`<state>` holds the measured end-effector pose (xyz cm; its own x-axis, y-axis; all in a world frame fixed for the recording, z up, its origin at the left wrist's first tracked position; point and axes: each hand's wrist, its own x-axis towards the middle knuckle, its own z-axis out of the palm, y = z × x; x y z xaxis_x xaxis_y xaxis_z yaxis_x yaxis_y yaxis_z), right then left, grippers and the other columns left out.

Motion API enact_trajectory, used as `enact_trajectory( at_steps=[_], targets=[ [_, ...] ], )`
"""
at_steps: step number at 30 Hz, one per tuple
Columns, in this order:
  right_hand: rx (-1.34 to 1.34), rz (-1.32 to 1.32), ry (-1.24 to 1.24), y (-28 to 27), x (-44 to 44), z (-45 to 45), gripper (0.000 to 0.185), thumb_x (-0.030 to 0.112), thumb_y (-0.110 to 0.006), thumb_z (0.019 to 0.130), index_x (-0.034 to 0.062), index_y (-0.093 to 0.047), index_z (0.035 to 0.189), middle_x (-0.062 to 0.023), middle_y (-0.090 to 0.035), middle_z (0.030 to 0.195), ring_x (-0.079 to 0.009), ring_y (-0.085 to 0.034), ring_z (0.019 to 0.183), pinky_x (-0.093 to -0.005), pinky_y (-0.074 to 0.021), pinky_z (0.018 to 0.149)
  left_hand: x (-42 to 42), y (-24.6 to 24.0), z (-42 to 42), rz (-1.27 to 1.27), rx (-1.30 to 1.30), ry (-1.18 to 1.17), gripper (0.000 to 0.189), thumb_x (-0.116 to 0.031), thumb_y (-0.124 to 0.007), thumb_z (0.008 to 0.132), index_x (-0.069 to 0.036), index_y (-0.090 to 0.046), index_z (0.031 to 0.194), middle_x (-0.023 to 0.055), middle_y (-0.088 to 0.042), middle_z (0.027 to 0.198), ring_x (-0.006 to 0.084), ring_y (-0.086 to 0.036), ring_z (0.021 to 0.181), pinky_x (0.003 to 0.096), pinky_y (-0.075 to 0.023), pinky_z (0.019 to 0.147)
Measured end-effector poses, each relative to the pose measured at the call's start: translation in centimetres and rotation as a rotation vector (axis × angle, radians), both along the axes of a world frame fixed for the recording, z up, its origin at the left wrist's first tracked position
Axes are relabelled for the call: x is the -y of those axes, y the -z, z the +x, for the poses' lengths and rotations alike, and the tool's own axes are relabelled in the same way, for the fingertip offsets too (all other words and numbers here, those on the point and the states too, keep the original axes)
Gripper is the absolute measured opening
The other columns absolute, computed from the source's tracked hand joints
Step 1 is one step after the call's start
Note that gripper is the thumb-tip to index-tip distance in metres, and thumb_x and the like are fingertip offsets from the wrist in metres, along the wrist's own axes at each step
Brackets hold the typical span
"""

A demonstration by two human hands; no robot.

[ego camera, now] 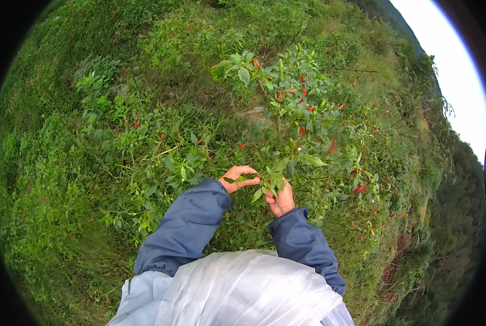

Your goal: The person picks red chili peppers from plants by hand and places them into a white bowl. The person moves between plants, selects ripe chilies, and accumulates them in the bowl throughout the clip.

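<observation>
A leafy chili pepper sprig (273,177) stands between my two hands, in front of my chest. Thumb and forefinger of my left hand (236,178) come together at the sprig's left side, and a green leaf shows in the loop they form. What exactly lies at those fingertips is too small to tell. From the right, my right hand (281,199) grips the sprig low down with curled fingers, partly covered by its leaves. Just beyond rises a taller chili plant (281,118) bearing red chilies (332,147) and green ones (281,70).
Dense chili bushes and grass (84,171) surround me, with red pods scattered through them. A ripe chili (360,188) hangs to the right. Translucent plastic sheeting (247,289) covers my front. Trees (450,212) line the right side.
</observation>
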<state>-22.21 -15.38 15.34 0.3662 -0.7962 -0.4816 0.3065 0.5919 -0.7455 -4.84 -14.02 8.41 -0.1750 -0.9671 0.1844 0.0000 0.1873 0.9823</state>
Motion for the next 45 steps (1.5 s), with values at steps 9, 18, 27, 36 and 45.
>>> enact_trajectory(
  at_steps=[9, 18, 27, 36, 45],
  targets=[
    [0.268, 0.017, 0.048, 1.0, -1.3, 1.3, 0.013, 0.011, -0.046, 0.084, 0.0153, -0.044, 0.096, -0.0029, -0.043, 0.076, -0.0096, -0.037, 0.055, -0.0202, -0.0272, 0.042, -0.5, -0.2, -1.0, 0.366, -0.505, -0.211, 0.017, -0.022, -0.065, 0.079, -0.006, -0.061, 0.082, 0.0004, -0.059, 0.081, 0.0115, -0.053, 0.079, 0.0277, -0.0396, 0.077],
    [0.622, -0.05, -0.146, -2.2, -2.1, -1.4, 0.019, 0.02, -0.049, 0.083, 0.0135, -0.053, 0.101, -0.0012, -0.045, 0.078, -0.0107, -0.039, 0.054, -0.0204, -0.0324, 0.037, 0.6, 0.2, -0.2, 0.39, -0.411, -0.424, 0.027, -0.035, -0.066, 0.078, -0.009, -0.059, 0.076, -0.0032, -0.056, 0.078, 0.0083, -0.048, 0.078, 0.0289, -0.0386, 0.073],
    [0.186, -0.088, -0.251, -2.3, -3.8, -1.3, 0.014, 0.017, -0.051, 0.089, 0.0097, -0.053, 0.099, -0.0046, -0.056, 0.089, -0.011, -0.05, 0.065, -0.0172, -0.0333, 0.04, 0.5, 1.2, -1.9, -0.007, 0.339, -0.488, 0.016, -0.015, -0.055, 0.086, -0.002, -0.051, 0.077, 0.0069, -0.045, 0.063, 0.0103, -0.041, 0.061, 0.0293, -0.0399, 0.057],
    [-0.435, -0.729, -0.115, -0.8, -3.5, 1.7, 0.02, 0.004, -0.061, 0.081, 0.0016, -0.057, 0.1, -0.0033, -0.058, 0.079, -0.0047, -0.046, 0.054, -0.0204, -0.0382, 0.044, -1.6, -2.3, -2.4, 0.026, 0.65, -0.41, 0.012, -0.013, -0.059, 0.076, -0.004, -0.052, 0.076, 0.0203, -0.057, 0.074, 0.0347, -0.057, 0.066, 0.0426, -0.0439, 0.056],
    [0.209, 0.068, -0.314, -2.9, -3.1, 0.5, 0.017, 0.023, -0.049, 0.09, 0.0065, -0.051, 0.095, -0.0036, -0.053, 0.078, -0.0095, -0.043, 0.05, -0.0186, -0.0299, 0.039, -1.2, -1.0, -2.3, -0.114, 0.716, -0.64, 0.03, -0.027, -0.054, 0.085, -0.005, -0.047, 0.066, 0.0147, -0.049, 0.057, 0.0349, -0.045, 0.052, 0.0409, -0.0374, 0.048]
  ],
)
